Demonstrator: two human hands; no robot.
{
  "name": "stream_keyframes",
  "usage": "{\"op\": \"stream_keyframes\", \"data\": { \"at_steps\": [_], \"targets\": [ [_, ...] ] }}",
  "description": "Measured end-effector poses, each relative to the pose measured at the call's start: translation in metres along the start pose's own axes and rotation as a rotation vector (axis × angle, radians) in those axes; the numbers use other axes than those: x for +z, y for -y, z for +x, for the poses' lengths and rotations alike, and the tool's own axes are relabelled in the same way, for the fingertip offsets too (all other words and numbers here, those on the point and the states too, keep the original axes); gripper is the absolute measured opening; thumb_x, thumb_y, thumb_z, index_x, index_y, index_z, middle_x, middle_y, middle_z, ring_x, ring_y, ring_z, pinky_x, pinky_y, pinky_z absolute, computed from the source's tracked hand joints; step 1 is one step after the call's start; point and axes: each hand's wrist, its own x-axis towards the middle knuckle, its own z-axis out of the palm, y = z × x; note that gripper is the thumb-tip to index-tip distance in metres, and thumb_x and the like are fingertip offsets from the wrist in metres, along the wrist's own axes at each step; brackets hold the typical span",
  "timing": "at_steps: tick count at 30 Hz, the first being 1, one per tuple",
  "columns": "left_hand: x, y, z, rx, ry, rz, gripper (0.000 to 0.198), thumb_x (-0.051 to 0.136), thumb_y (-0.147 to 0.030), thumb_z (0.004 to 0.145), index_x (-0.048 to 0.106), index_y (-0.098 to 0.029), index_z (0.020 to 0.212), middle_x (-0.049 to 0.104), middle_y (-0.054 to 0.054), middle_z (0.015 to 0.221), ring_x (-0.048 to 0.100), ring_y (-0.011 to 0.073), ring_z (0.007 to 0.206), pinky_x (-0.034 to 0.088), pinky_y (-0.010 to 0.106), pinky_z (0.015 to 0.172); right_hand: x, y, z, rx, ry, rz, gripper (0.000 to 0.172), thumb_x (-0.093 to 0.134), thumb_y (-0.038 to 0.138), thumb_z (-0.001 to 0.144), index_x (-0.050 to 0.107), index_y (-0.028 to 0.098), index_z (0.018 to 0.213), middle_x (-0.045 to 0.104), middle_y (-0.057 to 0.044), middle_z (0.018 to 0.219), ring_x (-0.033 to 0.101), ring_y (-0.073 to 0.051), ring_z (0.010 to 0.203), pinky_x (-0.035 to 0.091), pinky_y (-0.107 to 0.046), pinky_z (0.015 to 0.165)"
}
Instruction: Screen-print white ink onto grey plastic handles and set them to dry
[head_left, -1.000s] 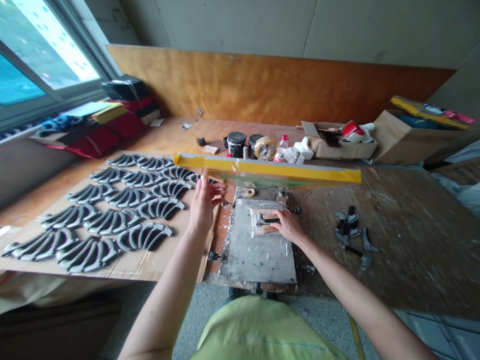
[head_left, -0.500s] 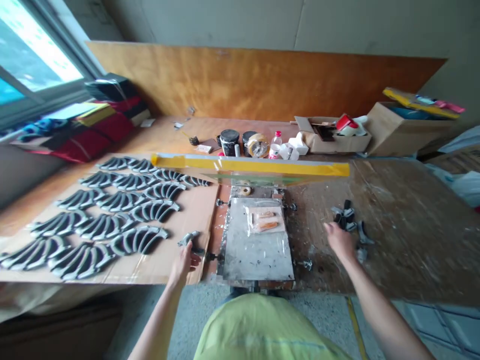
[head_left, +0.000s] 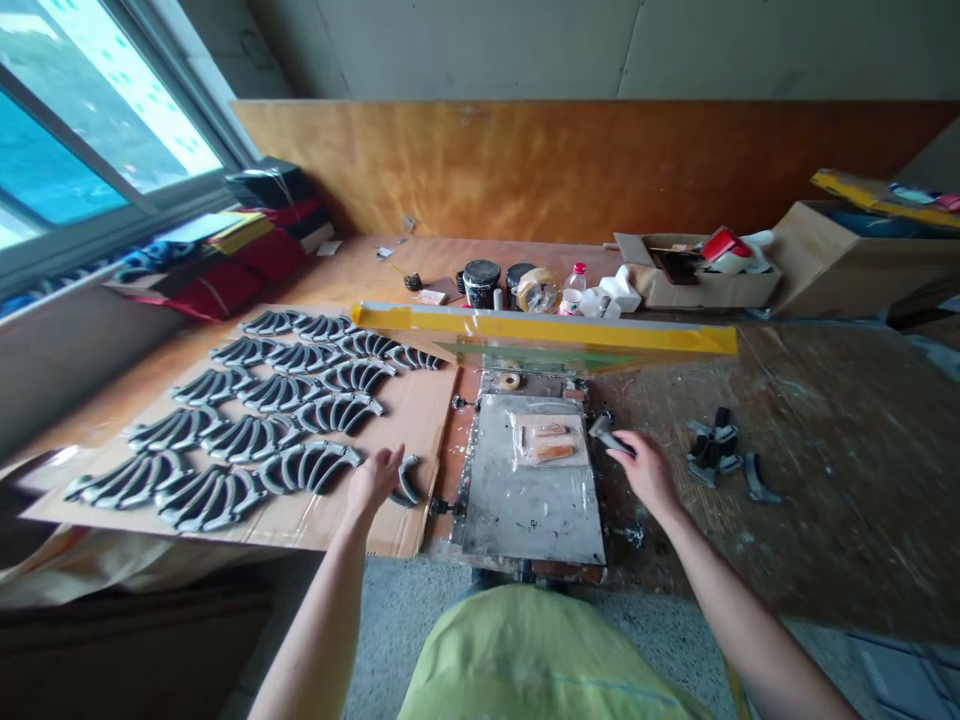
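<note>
My left hand [head_left: 374, 482] is over the cardboard sheet [head_left: 401, 525], just left of a loose curved grey piece [head_left: 409, 482] with a dark inner face. Its thumb and forefinger look apart, with nothing visible between them; the other fingers are mostly hidden. My right hand [head_left: 645, 470] grips one end of another curved grey piece [head_left: 609, 436], holding it by the right edge of the flat metal plate [head_left: 525, 515]. Several like pieces stand in fanned rows [head_left: 311, 470] on the cardboard. A small pile of them [head_left: 715, 448] lies on the table to the right.
A clear bag [head_left: 553, 440] with orange-brown items lies on the plate. Behind it runs a long yellow-taped strip [head_left: 540, 325]. Farther back are black tubs [head_left: 481, 285], a tape roll [head_left: 538, 290], a red-capped bottle [head_left: 576, 277] and cardboard boxes [head_left: 697, 290]. Screw knobs [head_left: 444, 508] jut beside the plate.
My right hand has moved left from the pile to the plate with a curved piece in its grip. My left hand has shifted off the loose piece to its left side. The view has turned slightly.
</note>
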Motion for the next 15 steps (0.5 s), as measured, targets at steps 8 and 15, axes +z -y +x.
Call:
{"op": "stream_keyframes", "data": {
  "at_steps": [8, 15],
  "targets": [
    [-0.032, -0.161, -0.001, 0.499, -0.119, -0.929, 0.041, 0.049, -0.061, 0.086, 0.054, -0.021, 0.081, 0.054, -0.004, 0.052, 0.044, 0.0087, 0.041, 0.036, 0.019, 0.044, 0.064, 0.092, 0.030, -0.446, 0.287, -0.115, 0.019, 0.060, 0.015, 0.087, 0.071, 0.018, 0.102, 0.065, -0.007, 0.099, 0.056, -0.021, 0.098, 0.046, -0.034, 0.089],
    [-0.031, -0.146, -0.033, 0.435, -0.057, -0.968, 0.042, 0.052, -0.056, 0.086, 0.063, -0.018, 0.075, 0.065, 0.003, 0.064, 0.055, 0.0123, 0.053, 0.043, 0.022, 0.047, 0.029, 0.080, 0.035, -0.392, 0.152, -0.184, 0.025, 0.057, 0.020, 0.090, 0.070, 0.019, 0.112, 0.070, -0.007, 0.106, 0.060, -0.022, 0.102, 0.049, -0.035, 0.091]
  ]
}}
